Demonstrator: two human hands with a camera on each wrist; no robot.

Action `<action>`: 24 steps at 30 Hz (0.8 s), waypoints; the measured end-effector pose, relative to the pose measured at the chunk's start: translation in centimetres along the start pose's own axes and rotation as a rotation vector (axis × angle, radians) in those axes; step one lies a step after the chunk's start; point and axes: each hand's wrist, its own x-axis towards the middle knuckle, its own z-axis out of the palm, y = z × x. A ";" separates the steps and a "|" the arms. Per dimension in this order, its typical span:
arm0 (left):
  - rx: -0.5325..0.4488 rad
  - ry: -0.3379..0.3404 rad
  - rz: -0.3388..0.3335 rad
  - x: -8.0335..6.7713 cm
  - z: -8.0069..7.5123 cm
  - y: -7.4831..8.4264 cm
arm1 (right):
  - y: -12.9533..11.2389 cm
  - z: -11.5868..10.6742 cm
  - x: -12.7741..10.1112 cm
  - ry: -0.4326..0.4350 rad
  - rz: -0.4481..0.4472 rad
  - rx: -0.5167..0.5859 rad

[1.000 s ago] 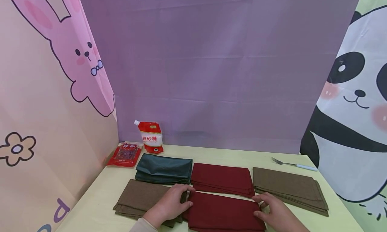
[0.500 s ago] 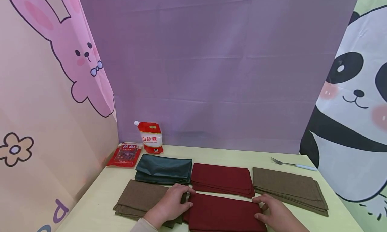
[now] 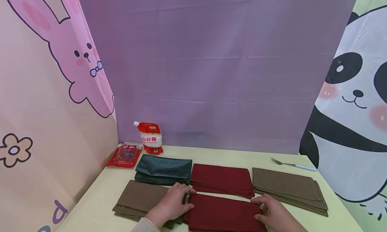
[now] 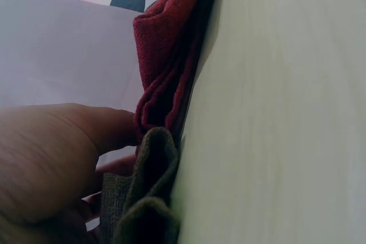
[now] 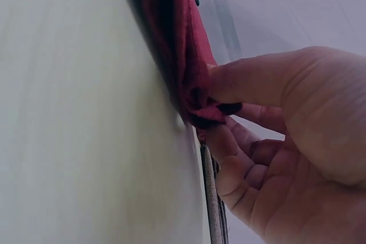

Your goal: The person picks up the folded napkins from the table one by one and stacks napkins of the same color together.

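Head view, front red cloth (image 3: 225, 213): folded flat on the pale table (image 3: 96, 198), at the near middle, its lower edge meeting the bottom of the view
Head view, left hand (image 3: 173, 205): reaches over the left brown cloth (image 3: 142, 196) to the front red cloth's left edge, thumb and forefinger parted
Head view, right hand (image 3: 273, 213): at the front red cloth's right edge, fingers bent
Head view, back row of cloths: from left to right, a glossy dark green cloth (image 3: 164, 169), the back red cloth (image 3: 222, 178) and the right brown cloth (image 3: 287, 188), all folded
Head view, table's far side: a red packet (image 3: 124, 155) lies at left beside a standing red and white pouch (image 3: 151, 138) with a white cap; a fork (image 3: 293, 164) with a pale handle lies at right
Head view, backdrop: a purple sheet (image 3: 211, 67) between a pink rabbit (image 3: 69, 57) and a panda (image 3: 350, 124)
Left wrist view, thumb: its tip touches the front red cloth beside brown folds; the other fingers are partly hidden, so I cannot tell whether they pinch
Right wrist view, thumb and fingers: pinch the front red cloth's corner between them
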 end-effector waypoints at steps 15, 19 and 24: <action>-0.021 0.043 -0.039 0.3 0.4 0.2 | 0.6 -0.1 -0.1 -0.022 -0.107 -0.006; -0.017 0.052 -0.029 0.3 0.4 0.2 | 0.6 -0.1 -0.2 -0.021 -0.129 -0.008; -0.020 0.063 -0.013 0.2 0.5 -0.1 | 0.5 0.0 -0.3 -0.018 -0.114 -0.013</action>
